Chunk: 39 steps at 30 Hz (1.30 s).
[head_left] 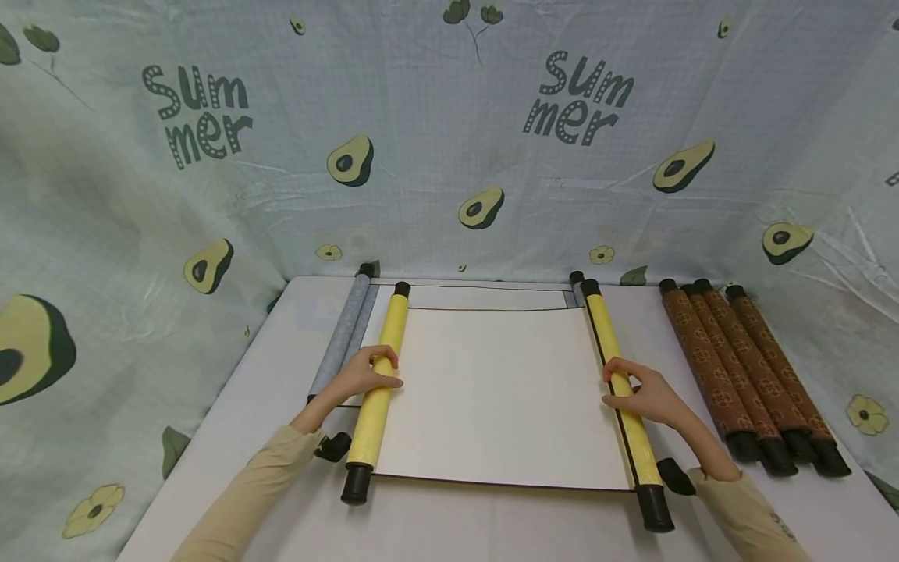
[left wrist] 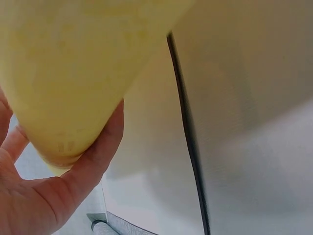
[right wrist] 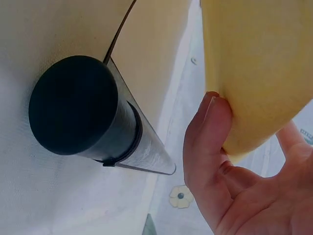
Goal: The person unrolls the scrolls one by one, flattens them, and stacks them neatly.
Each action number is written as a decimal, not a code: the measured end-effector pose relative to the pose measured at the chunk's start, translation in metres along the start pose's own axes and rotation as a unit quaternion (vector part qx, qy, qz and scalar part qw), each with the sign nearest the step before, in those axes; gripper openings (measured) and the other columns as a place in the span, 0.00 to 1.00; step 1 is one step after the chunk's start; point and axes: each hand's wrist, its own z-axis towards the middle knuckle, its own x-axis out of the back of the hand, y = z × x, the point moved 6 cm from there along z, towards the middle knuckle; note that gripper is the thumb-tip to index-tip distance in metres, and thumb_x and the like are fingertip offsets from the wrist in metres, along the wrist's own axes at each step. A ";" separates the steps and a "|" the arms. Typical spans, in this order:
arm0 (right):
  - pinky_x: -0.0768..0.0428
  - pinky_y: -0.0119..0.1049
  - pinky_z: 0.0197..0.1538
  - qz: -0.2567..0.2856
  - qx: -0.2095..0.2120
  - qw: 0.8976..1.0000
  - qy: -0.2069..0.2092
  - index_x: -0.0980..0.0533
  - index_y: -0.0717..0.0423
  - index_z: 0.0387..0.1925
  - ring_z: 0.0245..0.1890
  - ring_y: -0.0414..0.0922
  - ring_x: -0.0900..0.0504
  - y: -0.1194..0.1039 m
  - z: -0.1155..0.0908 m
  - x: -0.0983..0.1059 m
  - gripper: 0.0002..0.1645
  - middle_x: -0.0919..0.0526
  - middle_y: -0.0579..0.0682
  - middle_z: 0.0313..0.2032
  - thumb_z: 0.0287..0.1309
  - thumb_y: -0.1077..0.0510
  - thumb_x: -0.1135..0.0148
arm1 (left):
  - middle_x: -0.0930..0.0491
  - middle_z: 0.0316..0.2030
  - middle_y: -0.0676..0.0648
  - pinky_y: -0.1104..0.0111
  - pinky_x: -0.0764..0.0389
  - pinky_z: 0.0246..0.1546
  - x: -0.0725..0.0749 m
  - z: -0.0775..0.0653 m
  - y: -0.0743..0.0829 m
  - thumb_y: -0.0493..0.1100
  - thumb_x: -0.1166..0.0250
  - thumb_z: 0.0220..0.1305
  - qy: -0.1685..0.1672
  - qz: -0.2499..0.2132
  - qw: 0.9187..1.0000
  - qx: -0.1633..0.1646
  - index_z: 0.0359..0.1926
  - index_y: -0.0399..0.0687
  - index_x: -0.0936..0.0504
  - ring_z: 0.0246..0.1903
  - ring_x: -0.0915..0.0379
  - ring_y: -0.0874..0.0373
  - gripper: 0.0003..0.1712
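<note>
A yellow scroll with black end caps is spread part-way, its white sheet (head_left: 499,398) stretched between two rolls. My left hand (head_left: 361,373) grips the left yellow roll (head_left: 370,429), thumb on the inner side and fingers over the top. On the other side, my right hand (head_left: 646,394) holds the right yellow roll (head_left: 635,453) between thumb and fingers. Both wrist views show fingers curled round the yellow rolls. Behind and partly covered by this sheet lies a grey scroll (head_left: 340,336), also spread. Its right roll (right wrist: 129,132), with a black cap, shows in the right wrist view.
Several brown patterned scrolls (head_left: 723,367) lie side by side at the right of the white table (head_left: 485,527). A pale cloth (head_left: 421,101) printed with avocados hangs along the back and both sides. Black wrist cameras sit near both sleeves.
</note>
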 end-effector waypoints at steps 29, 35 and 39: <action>0.30 0.33 0.28 -0.015 -0.026 1.000 0.000 0.28 0.54 0.35 0.37 0.49 0.33 -0.001 0.000 0.016 0.13 0.26 0.57 0.41 0.45 0.59 0.36 | 0.27 0.40 0.37 0.69 0.30 0.25 0.012 0.001 -0.009 0.36 0.35 0.46 0.018 0.004 1.000 0.024 0.33 0.38 0.24 0.31 0.36 0.53 0.11; 0.31 0.32 0.25 -0.016 -0.016 1.000 0.000 0.31 0.53 0.33 0.30 0.41 0.33 0.001 0.001 0.013 0.16 0.28 0.54 0.36 0.43 0.57 0.33 | 0.26 0.38 0.41 0.68 0.32 0.31 0.013 0.002 -0.008 0.42 0.29 0.42 0.014 0.045 0.999 0.011 0.31 0.41 0.25 0.36 0.35 0.52 0.16; 0.32 0.32 0.24 -0.013 -0.013 1.000 -0.001 0.31 0.53 0.33 0.29 0.41 0.33 0.000 0.001 0.013 0.17 0.28 0.53 0.35 0.42 0.58 0.32 | 0.28 0.39 0.39 0.68 0.30 0.25 0.013 0.002 -0.009 0.39 0.28 0.40 0.006 0.030 0.999 0.028 0.32 0.41 0.25 0.31 0.35 0.53 0.17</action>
